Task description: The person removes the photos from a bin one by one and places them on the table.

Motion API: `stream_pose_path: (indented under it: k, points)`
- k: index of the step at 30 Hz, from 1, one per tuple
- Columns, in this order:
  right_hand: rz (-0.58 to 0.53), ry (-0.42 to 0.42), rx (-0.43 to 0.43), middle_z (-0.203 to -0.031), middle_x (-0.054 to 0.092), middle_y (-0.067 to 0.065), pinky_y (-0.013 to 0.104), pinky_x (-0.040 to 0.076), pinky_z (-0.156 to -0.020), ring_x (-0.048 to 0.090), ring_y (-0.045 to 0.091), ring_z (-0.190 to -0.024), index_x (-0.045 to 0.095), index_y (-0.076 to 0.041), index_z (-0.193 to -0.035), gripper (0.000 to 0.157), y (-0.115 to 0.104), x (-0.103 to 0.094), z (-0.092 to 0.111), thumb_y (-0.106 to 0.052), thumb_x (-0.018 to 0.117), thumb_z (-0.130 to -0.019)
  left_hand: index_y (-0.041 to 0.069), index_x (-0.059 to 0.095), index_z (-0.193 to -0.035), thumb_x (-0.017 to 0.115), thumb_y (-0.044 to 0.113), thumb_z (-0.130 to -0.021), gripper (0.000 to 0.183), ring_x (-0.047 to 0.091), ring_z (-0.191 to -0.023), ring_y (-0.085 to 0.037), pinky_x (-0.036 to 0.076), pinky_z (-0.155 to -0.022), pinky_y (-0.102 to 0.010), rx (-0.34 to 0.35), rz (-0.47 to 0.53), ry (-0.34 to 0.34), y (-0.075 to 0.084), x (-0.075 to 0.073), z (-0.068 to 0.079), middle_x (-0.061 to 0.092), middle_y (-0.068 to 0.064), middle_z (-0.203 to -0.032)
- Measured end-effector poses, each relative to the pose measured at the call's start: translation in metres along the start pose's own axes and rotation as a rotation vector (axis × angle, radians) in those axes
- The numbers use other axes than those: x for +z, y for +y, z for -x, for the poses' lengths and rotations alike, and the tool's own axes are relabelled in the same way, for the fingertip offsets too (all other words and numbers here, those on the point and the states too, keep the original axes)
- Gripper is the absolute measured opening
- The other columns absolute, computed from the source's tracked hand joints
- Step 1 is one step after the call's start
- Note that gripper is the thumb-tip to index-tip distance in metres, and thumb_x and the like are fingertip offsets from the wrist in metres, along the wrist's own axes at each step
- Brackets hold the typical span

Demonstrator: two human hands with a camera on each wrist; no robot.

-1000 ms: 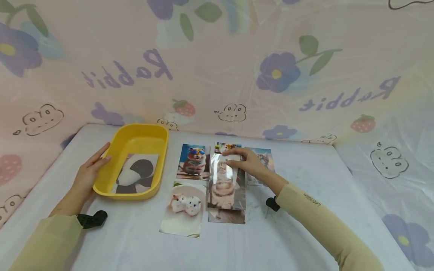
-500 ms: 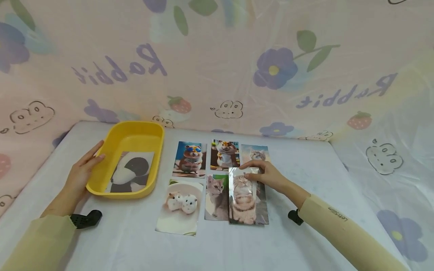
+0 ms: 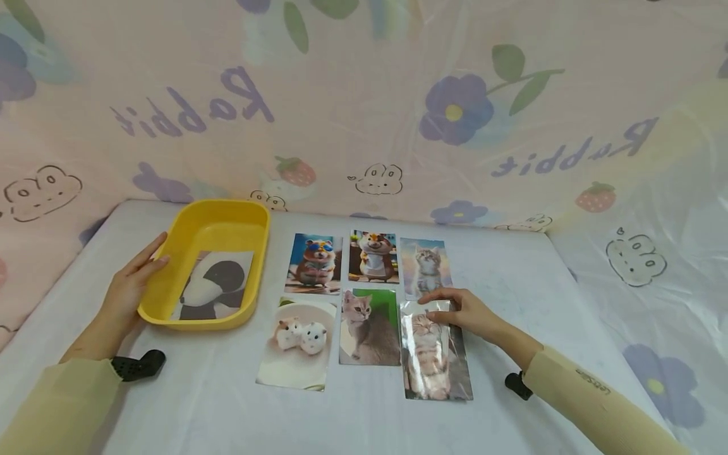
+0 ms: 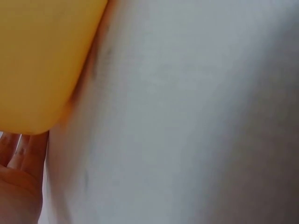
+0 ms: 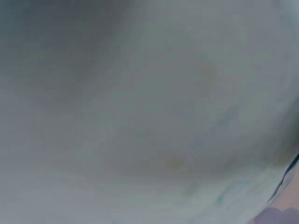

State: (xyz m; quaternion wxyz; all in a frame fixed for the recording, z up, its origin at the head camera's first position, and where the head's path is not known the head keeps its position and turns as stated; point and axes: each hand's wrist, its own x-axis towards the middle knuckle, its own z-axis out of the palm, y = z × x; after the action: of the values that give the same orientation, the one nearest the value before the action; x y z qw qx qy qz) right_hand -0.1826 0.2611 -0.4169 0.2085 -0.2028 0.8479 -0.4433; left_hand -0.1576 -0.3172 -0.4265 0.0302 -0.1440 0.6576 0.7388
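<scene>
My left hand (image 3: 123,294) grips the left side of a yellow plastic tray (image 3: 258,272), its thumb at the rim; in the left wrist view its fingers (image 4: 32,156) reach behind the tray's underside. Inside the tray lies a photo card (image 3: 213,284) with a black-and-white animal. At the right, my right hand (image 3: 472,316) pinches the top edge of a glossy cat card (image 3: 429,360) between thumb and index finger. This card lies at the right end of the front row, beside a grey cat card (image 3: 370,328). The right wrist view shows only blurred white cloth.
Also in front is a card with two hamsters (image 3: 301,341). Behind stand in a row a sunglasses hamster card (image 3: 315,262), an apron hamster card (image 3: 372,256) and a kitten card (image 3: 426,265). A patterned curtain (image 3: 341,114) backs the white-covered table (image 3: 227,392).
My right hand has carried the glossy cat card rightward and toward me, off the apron hamster and grey cat cards, to beside the latter. My left hand keeps its hold on the tray.
</scene>
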Motion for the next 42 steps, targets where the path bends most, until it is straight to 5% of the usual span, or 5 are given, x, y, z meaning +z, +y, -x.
stream_pose_path:
  k: [11, 14, 19, 31, 42]
  points:
    - [0.228, 0.118, -0.058, -0.127, 0.062, 0.013, 0.056, 0.044, -0.098, 0.053, 0.038, -0.122, 0.065, -0.013, -0.12, 0.032, 0.001, 0.014, 0.001, -0.018, 0.068, -0.089, 0.042, 0.034, -0.146, 0.058, 0.031, -0.096, 0.056, 0.03, -0.133, -0.003, 0.046, -0.074, -0.002, 0.029, 0.064, -0.015, 0.0, -0.004, -0.001, 0.009, 0.02, -0.159]
    - [0.331, 0.163, -0.052, -0.117, 0.066, 0.013, 0.039, 0.053, -0.076, 0.064, 0.024, -0.086, 0.065, -0.015, -0.118, 0.031, -0.003, 0.019, 0.002, -0.019, 0.069, -0.088, 0.042, 0.034, -0.146, 0.058, 0.032, -0.096, 0.056, 0.028, -0.135, -0.003, 0.045, -0.074, -0.001, 0.025, 0.067, -0.008, 0.001, -0.004, -0.001, 0.01, 0.021, -0.159]
    - [0.371, 0.202, -0.062, -0.099, 0.067, 0.011, 0.024, 0.036, -0.051, 0.036, 0.005, -0.051, 0.066, -0.012, -0.115, 0.03, -0.005, 0.024, 0.004, -0.015, 0.071, -0.086, 0.042, 0.033, -0.146, 0.057, 0.031, -0.096, 0.056, 0.02, -0.141, -0.001, 0.037, -0.098, -0.006, 0.022, 0.069, -0.009, 0.001, -0.003, 0.0, 0.009, 0.022, -0.158]
    - [0.735, 0.375, -0.27, -0.099, 0.059, 0.002, 0.04, 0.047, -0.072, 0.053, 0.02, -0.087, 0.071, -0.013, -0.099, 0.035, -0.01, 0.025, 0.003, -0.032, 0.082, -0.073, 0.047, 0.032, -0.145, 0.056, 0.038, -0.096, 0.055, 0.009, -0.146, -0.004, 0.025, -0.109, -0.01, 0.006, -0.031, 0.004, 0.0, -0.003, 0.001, 0.006, 0.024, -0.157]
    - [0.481, 0.334, -0.326, -0.105, 0.06, 0.003, 0.045, 0.049, -0.082, 0.055, 0.024, -0.099, 0.069, -0.01, -0.106, 0.034, -0.033, 0.035, -0.029, -0.026, 0.08, -0.079, 0.046, 0.032, -0.145, 0.057, 0.038, -0.095, 0.056, 0.011, -0.146, -0.004, 0.026, -0.109, -0.01, 0.005, -0.018, 0.004, -0.002, 0.0, 0.0, 0.008, 0.024, -0.158]
